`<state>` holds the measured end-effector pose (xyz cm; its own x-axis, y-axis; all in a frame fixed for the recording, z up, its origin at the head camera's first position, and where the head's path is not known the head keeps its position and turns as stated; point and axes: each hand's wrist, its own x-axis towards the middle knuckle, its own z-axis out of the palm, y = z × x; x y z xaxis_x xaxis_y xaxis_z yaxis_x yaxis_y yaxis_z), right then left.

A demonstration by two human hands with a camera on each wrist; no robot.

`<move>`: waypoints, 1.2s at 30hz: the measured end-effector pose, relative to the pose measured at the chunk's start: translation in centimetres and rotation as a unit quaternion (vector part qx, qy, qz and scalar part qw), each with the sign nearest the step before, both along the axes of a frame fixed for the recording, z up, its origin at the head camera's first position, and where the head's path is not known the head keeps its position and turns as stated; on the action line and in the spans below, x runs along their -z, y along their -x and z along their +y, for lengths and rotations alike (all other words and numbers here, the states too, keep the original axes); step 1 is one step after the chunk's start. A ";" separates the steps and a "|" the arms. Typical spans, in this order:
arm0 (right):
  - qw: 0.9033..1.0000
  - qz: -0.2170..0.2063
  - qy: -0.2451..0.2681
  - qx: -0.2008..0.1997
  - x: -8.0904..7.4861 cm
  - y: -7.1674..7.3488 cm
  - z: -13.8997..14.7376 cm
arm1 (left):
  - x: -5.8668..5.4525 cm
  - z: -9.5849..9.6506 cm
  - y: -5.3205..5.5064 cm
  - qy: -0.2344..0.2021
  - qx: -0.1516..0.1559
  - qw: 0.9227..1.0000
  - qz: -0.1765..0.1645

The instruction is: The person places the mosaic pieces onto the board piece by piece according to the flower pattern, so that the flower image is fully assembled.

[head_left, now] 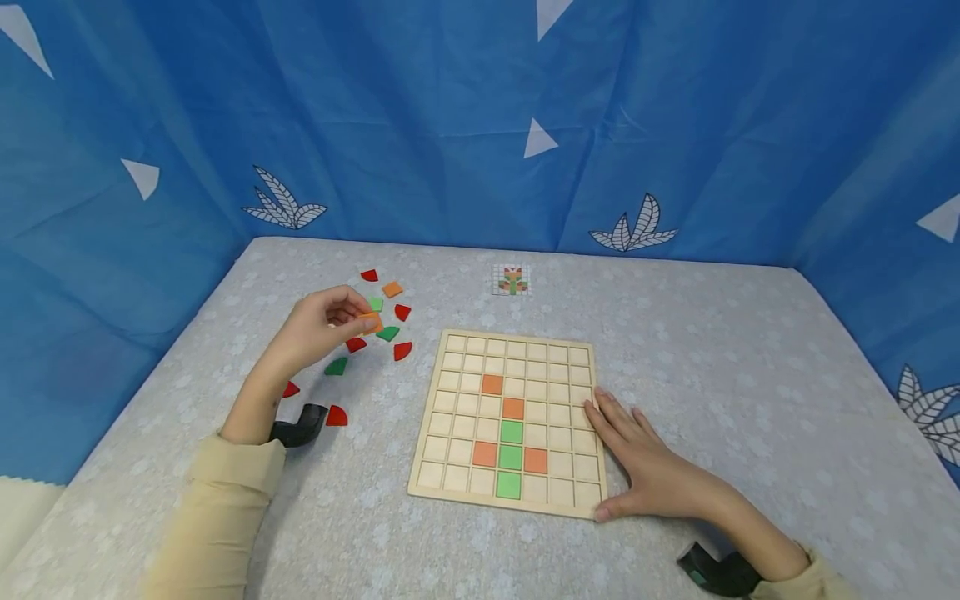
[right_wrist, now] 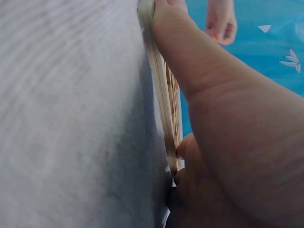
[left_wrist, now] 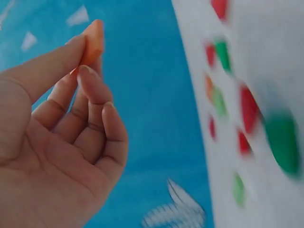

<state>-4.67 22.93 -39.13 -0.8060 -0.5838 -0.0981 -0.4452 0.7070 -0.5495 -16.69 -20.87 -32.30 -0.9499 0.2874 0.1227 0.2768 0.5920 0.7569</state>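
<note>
My left hand (head_left: 315,327) pinches an orange square tile (left_wrist: 95,42) between thumb and fingertips, raised above the loose pieces left of the board. The wooden grid board (head_left: 558,414) lies flat in the middle of the table. Several orange squares (head_left: 513,408) and three light green squares (head_left: 512,432) sit in its cells. Against the board's right edge rests my right hand (head_left: 648,468), fingertips on the rim and thumb at the near corner. In the right wrist view, the thumb and palm cover part of the board's side (right_wrist: 164,104).
Loose red quarter-round pieces (head_left: 402,351), dark green pieces (head_left: 336,366), a light green piece (head_left: 376,304) and another orange square (head_left: 392,289) lie around and below my left hand. A small pattern card (head_left: 512,280) lies behind the board. Blue curtain (head_left: 420,167) surrounds the table.
</note>
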 end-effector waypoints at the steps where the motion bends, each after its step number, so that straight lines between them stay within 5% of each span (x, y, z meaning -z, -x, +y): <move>1: 1.000 -0.001 0.001 0.000 0.0 0.0 0.0 | -0.4 0.8 -0.1 -0.012 0.012 1.000 0.000; 8: 1.000 -0.006 0.003 0.000 -0.1 0.0 -0.1 | -1.2 6.8 -0.2 -0.075 0.114 0.990 -0.029; 22: 1.000 0.002 0.001 0.001 0.1 0.0 0.0 | 2.8 14.2 0.3 -0.040 0.239 0.968 -0.069; 27: 1.000 0.003 -0.001 0.000 0.2 0.0 0.0 | 3.6 15.0 0.2 -0.010 0.255 0.965 -0.067; 36: 1.000 0.003 0.003 0.000 0.0 0.0 0.0 | 4.1 14.8 0.5 0.005 0.229 0.971 -0.071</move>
